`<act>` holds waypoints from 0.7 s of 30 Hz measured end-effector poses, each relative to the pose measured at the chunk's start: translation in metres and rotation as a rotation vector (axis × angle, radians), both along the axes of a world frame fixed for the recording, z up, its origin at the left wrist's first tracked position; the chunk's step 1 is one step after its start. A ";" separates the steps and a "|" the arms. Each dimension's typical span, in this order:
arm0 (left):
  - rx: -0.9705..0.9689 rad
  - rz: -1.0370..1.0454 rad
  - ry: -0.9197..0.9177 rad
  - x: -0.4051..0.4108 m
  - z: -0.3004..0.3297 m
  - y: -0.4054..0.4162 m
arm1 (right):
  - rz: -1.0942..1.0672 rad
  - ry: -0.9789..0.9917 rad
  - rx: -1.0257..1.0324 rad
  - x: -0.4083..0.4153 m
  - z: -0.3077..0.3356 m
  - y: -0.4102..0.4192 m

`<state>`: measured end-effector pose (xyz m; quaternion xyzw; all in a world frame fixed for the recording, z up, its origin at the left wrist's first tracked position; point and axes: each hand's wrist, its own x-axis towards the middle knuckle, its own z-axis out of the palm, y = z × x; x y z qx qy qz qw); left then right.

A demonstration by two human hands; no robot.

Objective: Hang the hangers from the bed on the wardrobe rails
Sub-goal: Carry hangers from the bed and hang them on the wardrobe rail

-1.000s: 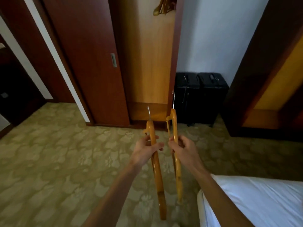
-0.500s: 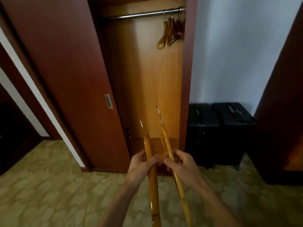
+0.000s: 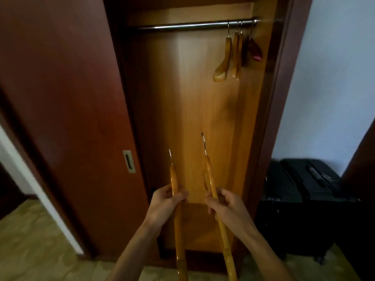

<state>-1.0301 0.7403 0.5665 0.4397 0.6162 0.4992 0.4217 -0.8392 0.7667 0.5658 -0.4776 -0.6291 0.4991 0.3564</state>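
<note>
- Since the earlier frame the view has come closer to the wardrobe (image 3: 203, 122): the rail (image 3: 194, 26) now sits higher and larger in the upper middle of the frame, and both hands have lifted a little, with the two held hangers spread further apart at their hooks.
- Open room: the wardrobe opening fills the middle of the frame, bounded on the left by the dark sliding door (image 3: 67, 110) and on the right by the dark door frame (image 3: 272, 118). Most of the rail's length, from its left end to right of centre, is bare.
- At the rail's right end several hanging hangers (image 3: 231, 55) crowd together, close to the frame edge.
- Lower right of the frame, two black suitcases (image 3: 300, 195) stand on the carpet (image 3: 32, 244) against the white wall (image 3: 332, 82).
- Left hand (image 3: 165, 203): its grip is closed around the left hanger (image 3: 176, 220), seen edge-on; the wood runs down out of the bottom of the frame, and the metal hook rises above the fingers.
- Right hand (image 3: 227, 205): its grip is closed around the right hanger (image 3: 215, 199), which tilts so its hook leans toward the upper left and stands higher than the other.
- Both hooks point up at the rail but are well below it.
</note>
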 end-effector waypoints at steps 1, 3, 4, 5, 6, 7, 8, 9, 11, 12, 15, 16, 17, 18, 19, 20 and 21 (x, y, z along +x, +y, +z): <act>0.004 -0.009 0.005 -0.015 0.000 0.026 | -0.014 -0.014 0.005 -0.016 0.002 0.022; -0.013 -0.027 0.000 -0.040 0.006 0.078 | -0.055 -0.038 -0.008 -0.046 0.008 0.065; -0.010 -0.038 -0.007 -0.052 0.012 0.104 | -0.077 -0.042 -0.013 -0.061 0.013 0.087; -0.005 -0.046 -0.004 -0.062 0.018 0.128 | -0.094 -0.049 -0.017 -0.075 0.018 0.108; 0.004 -0.054 0.008 -0.071 0.024 0.153 | -0.107 -0.058 -0.019 -0.086 0.024 0.130; 0.017 -0.067 0.017 -0.080 0.032 0.177 | -0.121 -0.065 -0.011 -0.097 0.031 0.152; 0.028 -0.085 0.019 -0.089 0.042 0.200 | -0.135 -0.076 0.006 -0.105 0.039 0.173; 0.034 -0.101 0.020 -0.096 0.053 0.223 | -0.153 -0.084 0.032 -0.111 0.049 0.192; 0.044 -0.128 0.030 -0.106 0.075 0.264 | -0.195 -0.080 0.087 -0.119 0.071 0.227; 0.057 -0.140 0.040 -0.108 0.088 0.282 | -0.214 -0.067 0.116 -0.122 0.084 0.243; 0.122 -0.170 0.063 -0.106 0.126 0.330 | -0.242 -0.017 0.209 -0.125 0.126 0.288; 0.150 -0.177 0.066 -0.104 0.140 0.344 | -0.254 -0.008 0.243 -0.125 0.139 0.304; 0.178 -0.184 0.061 -0.101 0.153 0.359 | -0.273 -0.006 0.280 -0.124 0.151 0.320; 0.204 -0.190 0.046 -0.098 0.168 0.372 | -0.294 -0.006 0.315 -0.124 0.163 0.336; 0.232 -0.192 0.032 -0.095 0.183 0.385 | -0.316 0.002 0.342 -0.124 0.176 0.350; 0.263 -0.188 0.020 -0.092 0.198 0.397 | -0.338 0.014 0.360 -0.124 0.188 0.363; 0.296 -0.180 0.007 -0.089 0.213 0.409 | -0.355 0.022 0.377 -0.125 0.200 0.375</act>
